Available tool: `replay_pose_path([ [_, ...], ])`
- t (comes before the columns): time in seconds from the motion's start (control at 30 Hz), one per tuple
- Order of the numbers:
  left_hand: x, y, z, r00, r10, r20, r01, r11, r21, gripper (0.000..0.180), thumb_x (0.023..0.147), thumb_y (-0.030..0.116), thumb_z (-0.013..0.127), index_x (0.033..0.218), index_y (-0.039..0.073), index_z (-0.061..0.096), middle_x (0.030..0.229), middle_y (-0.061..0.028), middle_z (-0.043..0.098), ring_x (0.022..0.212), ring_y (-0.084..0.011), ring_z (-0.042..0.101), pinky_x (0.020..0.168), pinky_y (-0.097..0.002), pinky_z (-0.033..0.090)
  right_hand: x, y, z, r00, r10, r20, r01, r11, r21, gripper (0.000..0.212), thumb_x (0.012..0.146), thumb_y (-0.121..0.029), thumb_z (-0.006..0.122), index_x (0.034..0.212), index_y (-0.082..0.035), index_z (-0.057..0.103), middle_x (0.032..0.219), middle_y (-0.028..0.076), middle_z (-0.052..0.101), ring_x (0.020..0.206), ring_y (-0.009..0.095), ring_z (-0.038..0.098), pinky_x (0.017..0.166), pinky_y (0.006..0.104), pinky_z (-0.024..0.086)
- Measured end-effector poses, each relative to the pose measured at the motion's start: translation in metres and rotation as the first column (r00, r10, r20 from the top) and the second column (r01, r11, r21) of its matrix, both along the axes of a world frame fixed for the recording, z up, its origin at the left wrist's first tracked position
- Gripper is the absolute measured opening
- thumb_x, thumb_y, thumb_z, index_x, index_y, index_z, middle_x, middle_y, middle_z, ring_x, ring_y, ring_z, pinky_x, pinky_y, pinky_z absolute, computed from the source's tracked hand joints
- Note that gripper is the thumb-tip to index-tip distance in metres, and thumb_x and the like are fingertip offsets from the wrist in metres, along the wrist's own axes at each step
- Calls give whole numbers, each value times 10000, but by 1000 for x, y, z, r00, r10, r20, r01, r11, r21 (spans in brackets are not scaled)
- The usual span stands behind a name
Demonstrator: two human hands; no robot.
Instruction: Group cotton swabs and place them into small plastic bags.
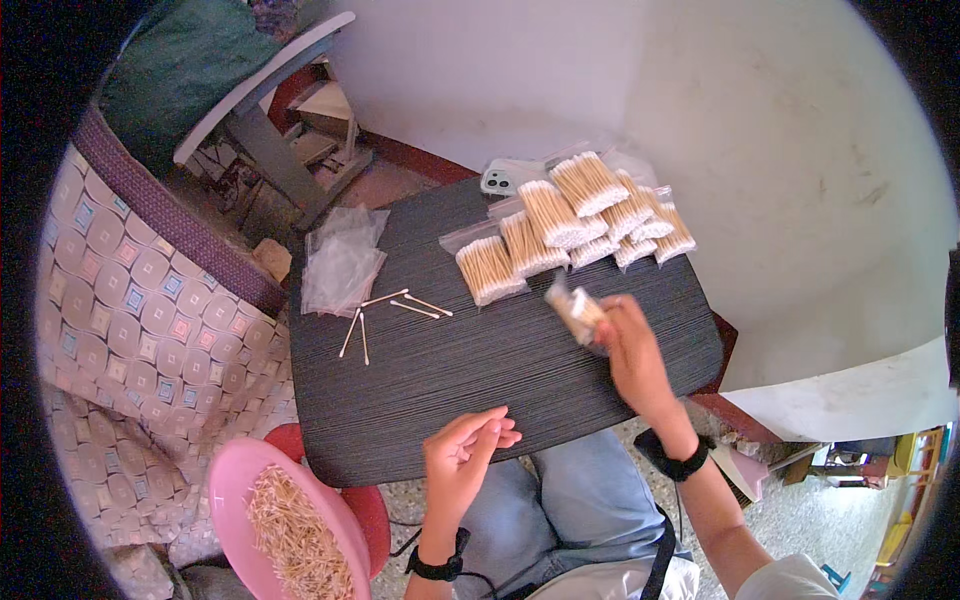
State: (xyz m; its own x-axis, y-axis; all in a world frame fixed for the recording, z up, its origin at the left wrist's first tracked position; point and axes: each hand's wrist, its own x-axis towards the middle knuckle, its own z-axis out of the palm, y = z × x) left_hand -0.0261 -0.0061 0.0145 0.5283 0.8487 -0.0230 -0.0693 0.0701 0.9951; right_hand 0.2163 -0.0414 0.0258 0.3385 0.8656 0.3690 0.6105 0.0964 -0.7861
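**Fig. 1. Setting a filled packet beside the row**

I see the right hand [632,350] over the far right part of the dark table [480,380], its fingers and thumb closed in a pinch around a filled packet [574,310] of swabs, held tilted just short of the finished packets [575,225] lying in an overlapping row near the wall. The left hand [462,460] hovers at the near table edge, fingers loosely curled, thumb meeting the fingertips; whether it holds anything, I cannot tell.

In my judgement the step in hand is laying this packet down with the others. To do it well I would keep the pinch on the packet's body, not its open end, and lower it flat so that it overlaps its neighbour without pushing the row toward the phone [497,180] behind.

Loose swabs [385,315] lie mid-table beside a heap of empty bags [340,262]; a pink bowl [235,490] of unpacked swabs sits low at the left. I would keep the sleeve clear of the loose swabs.
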Motion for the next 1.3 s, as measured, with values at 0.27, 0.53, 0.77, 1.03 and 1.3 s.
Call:
replay_pose_path([
  [0.27,43,-1,11,961,128,-245,14,863,505,266,803,-30,678,1063,-1,633,943,-102,648,777,-161,663,695,-272,535,-46,-4,-2,971,120,-208,-137,988,-67,127,953,-70,486,950,46,537,1019,184,517,843,339,548,758,362,462],
  [0.53,89,-3,6,960,191,-207,-41,821,569,328,742,73,769,1022,32,604,869,-101,616,724,-209,640,654,-305,519,-34,-37,4,913,-43,-405,-23,988,-155,279,1013,-150,413,1163,34,561,906,75,590,794,130,515,744,265,443],
  [0.77,104,-3,-2,959,194,-206,-20,773,634,198,805,40,705,987,24,630,875,-109,630,717,-222,645,631,-301,517,-24,-45,-4,904,-22,-428,-38,990,-132,397,1045,-260,363,1226,43,545,893,21,563,829,98,471,775,240,412],
  [1.03,104,4,-4,978,160,-135,-70,858,509,111,836,19,673,942,-5,656,867,-123,662,697,-216,657,627,-290,529,-16,-62,19,988,-123,-96,88,947,-309,214,985,-155,468,862,11,523,752,175,573,679,332,551,626,375,442],
  [1.3,104,3,-11,981,164,-100,-91,858,506,122,837,12,673,957,-1,652,866,-121,657,722,-210,670,624,-278,539,-15,-66,16,990,-26,140,77,924,-373,167,979,-158,465,894,-14,481,756,200,602,724,411,600,592,475,471],
])
